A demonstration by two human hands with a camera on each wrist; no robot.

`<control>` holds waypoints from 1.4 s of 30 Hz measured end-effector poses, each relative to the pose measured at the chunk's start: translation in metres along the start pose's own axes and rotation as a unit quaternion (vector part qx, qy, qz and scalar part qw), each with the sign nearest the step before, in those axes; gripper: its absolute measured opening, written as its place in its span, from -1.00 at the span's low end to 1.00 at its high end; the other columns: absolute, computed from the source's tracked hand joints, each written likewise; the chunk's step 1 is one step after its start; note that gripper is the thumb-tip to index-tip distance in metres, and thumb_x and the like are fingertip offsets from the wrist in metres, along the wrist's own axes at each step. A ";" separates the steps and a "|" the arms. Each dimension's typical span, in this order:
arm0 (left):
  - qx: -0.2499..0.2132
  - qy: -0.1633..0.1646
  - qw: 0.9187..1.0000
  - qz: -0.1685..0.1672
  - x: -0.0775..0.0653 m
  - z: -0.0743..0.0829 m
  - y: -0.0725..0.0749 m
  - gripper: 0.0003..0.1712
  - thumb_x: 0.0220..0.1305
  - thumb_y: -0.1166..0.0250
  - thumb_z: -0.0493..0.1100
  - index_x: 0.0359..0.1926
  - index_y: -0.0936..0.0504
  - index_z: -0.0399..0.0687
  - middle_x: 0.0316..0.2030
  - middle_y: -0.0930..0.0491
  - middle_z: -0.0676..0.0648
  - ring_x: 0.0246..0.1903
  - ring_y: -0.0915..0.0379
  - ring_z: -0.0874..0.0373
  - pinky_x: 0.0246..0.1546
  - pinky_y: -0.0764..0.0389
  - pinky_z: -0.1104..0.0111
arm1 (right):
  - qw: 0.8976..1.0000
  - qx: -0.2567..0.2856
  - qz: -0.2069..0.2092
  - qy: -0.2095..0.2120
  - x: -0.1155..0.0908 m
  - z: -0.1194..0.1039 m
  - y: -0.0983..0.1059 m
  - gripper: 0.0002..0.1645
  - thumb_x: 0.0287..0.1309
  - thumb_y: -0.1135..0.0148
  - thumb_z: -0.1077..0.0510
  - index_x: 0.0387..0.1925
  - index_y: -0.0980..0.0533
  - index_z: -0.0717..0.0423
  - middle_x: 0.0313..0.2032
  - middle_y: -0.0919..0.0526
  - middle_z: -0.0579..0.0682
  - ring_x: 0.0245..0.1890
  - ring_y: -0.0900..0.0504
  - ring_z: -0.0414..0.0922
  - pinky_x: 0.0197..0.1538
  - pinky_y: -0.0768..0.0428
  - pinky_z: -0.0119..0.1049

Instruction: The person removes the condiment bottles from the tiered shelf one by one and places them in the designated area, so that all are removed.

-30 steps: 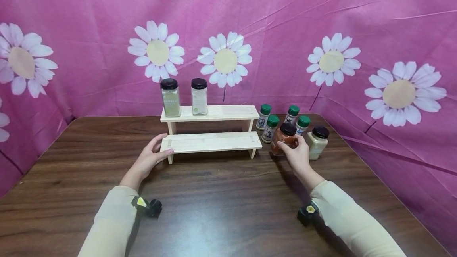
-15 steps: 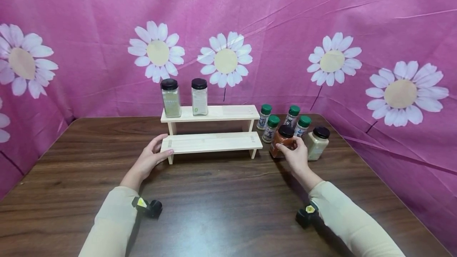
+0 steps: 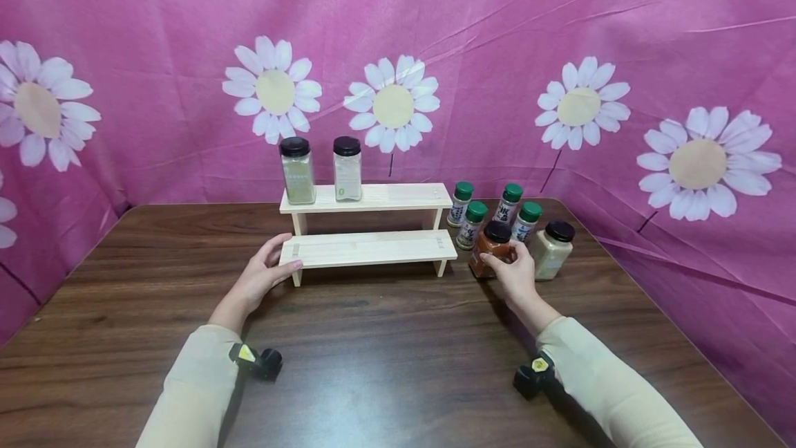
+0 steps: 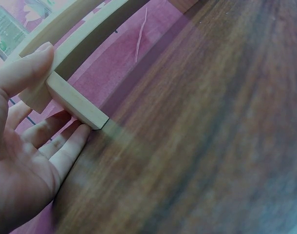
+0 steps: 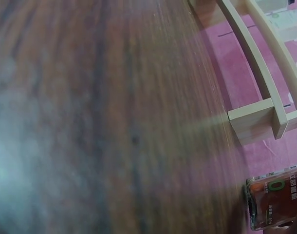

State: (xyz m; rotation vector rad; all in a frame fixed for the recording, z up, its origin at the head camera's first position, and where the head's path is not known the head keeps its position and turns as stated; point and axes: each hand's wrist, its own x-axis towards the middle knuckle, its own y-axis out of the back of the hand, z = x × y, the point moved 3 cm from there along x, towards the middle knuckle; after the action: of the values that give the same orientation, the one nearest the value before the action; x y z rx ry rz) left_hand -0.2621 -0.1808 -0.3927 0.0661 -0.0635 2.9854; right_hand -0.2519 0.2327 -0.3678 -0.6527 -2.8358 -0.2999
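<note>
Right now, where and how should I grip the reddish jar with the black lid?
The reddish jar is probably best pinched by its body, below the black lid, coming from the near side, as the right hand does. It is roughly upright, the body looks flat-faced, and green-capped bottles stand close behind it.

Cannot read the print on the 4 green-capped bottles (image 3: pixel 468 235), too small at right of the head view. Partly hides the rightmost 2 behind the red-brown jar (image 3: pixel 488 248) and right hand (image 3: pixel 517 276). Drops 2 sleeves (image 3: pixel 193 379) past the bottom edge. In the left wrist view, crops the left hand (image 4: pixel 22 170) at left, 1 pale jar (image 4: pixel 6 27) at upper left, the wooden shelf (image 4: pixel 85 31) at the top. In the right wrist view, cuts the red-brown jar at lower right and blurs the tabletop (image 5: pixel 65 122) at left.
</note>
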 end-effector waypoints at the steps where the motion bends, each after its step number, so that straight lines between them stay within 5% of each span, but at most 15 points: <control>1: 0.001 0.001 1.000 0.000 0.000 0.000 0.000 -0.21 0.04 -0.23 -0.31 0.24 0.00 -0.23 -0.03 -0.29 -0.15 -0.27 -0.39 0.32 -0.23 -0.43 0.48 | 1.000 0.006 0.000 -0.001 0.000 0.001 0.000 -0.61 -0.25 -0.24 0.46 -0.29 -0.31 0.32 -0.39 -0.46 0.01 -0.42 -0.41 -0.32 -0.38 -0.38 -0.57; 14: 0.000 0.004 1.000 -0.001 0.001 0.000 0.000 -0.21 0.04 -0.22 -0.30 0.24 0.01 -0.24 0.00 -0.27 -0.23 -0.27 -0.39 0.31 -0.22 -0.43 0.47 | 1.000 0.013 0.011 0.020 0.006 0.018 0.001 -0.57 -0.25 -0.28 0.39 -0.25 -0.33 0.21 -0.40 -0.45 -0.10 -0.39 -0.41 -0.29 -0.39 -0.39 -0.57; 24: 0.003 0.007 1.000 -0.001 0.002 -0.001 0.000 -0.22 0.06 -0.21 -0.30 0.24 0.00 -0.21 0.03 -0.24 -0.26 -0.26 -0.38 0.32 -0.23 -0.42 0.49 | 1.000 -0.020 0.003 -0.010 0.024 0.047 0.000 -0.47 -0.21 -0.28 0.38 -0.14 -0.27 0.18 -0.26 -0.44 0.06 -0.31 -0.41 -0.26 -0.34 -0.40 -0.56; 35: -0.004 0.009 1.000 -0.003 0.002 -0.001 0.001 -0.23 0.06 -0.21 -0.30 0.24 -0.01 -0.18 0.01 -0.25 -0.22 -0.26 -0.38 0.32 -0.23 -0.42 0.49 | 0.998 -0.010 -0.041 0.040 0.012 0.007 0.005 -0.23 -0.20 -0.33 0.20 0.04 -0.15 0.31 -0.12 -0.34 0.15 -0.13 -0.33 -0.11 -0.17 -0.34 -0.47; 42: -0.009 0.007 1.000 -0.004 0.002 0.000 0.000 -0.21 0.05 -0.22 -0.31 0.24 0.01 -0.22 0.00 -0.26 -0.19 -0.26 -0.38 0.33 -0.23 -0.43 0.49 | 0.995 -0.059 -0.054 0.060 0.013 -0.023 0.004 -0.16 -0.20 -0.32 0.20 0.10 -0.09 0.33 -0.05 -0.30 0.25 -0.04 -0.28 -0.03 0.02 -0.26 -0.29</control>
State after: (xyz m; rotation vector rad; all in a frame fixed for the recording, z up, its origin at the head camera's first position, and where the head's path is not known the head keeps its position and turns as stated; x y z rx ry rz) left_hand -0.2640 -0.1808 -0.3930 0.0430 -0.0872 2.9767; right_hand -0.2579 0.2356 -0.3415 -0.4854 -2.7582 -0.5119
